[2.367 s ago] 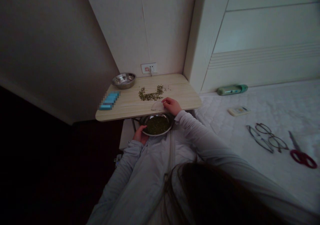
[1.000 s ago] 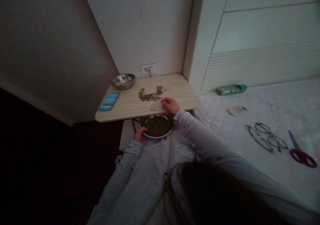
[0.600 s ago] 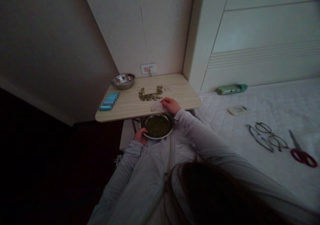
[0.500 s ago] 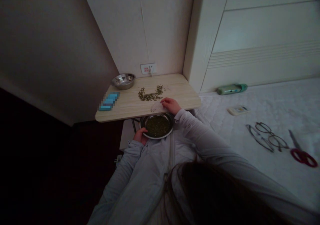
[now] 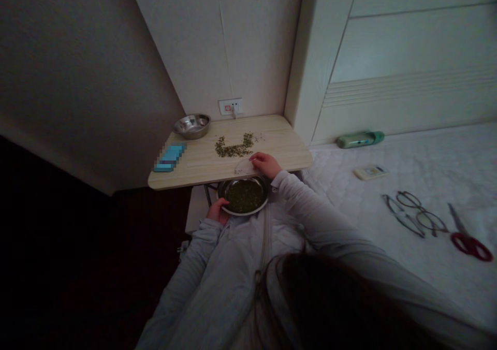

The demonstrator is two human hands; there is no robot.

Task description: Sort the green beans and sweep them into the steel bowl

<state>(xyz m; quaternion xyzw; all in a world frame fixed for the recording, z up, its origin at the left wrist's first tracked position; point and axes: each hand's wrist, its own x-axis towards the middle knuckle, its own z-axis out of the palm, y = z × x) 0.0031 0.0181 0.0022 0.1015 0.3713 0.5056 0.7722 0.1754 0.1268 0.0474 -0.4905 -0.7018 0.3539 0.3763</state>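
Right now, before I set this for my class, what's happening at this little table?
A person's left hand holds a metal bowl of small green bits at the near edge of the table. The right hand, over that edge, pinches what looks like a thin, see-through piece. Loose green bits lie on the table in a rough U, and a second metal bowl stands near the far left corner.

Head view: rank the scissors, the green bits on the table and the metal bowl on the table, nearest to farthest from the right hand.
1. Green bits: just left of the right hand.
2. Metal bowl: table's back left corner.
3. Scissors: far right, on the white bedding.
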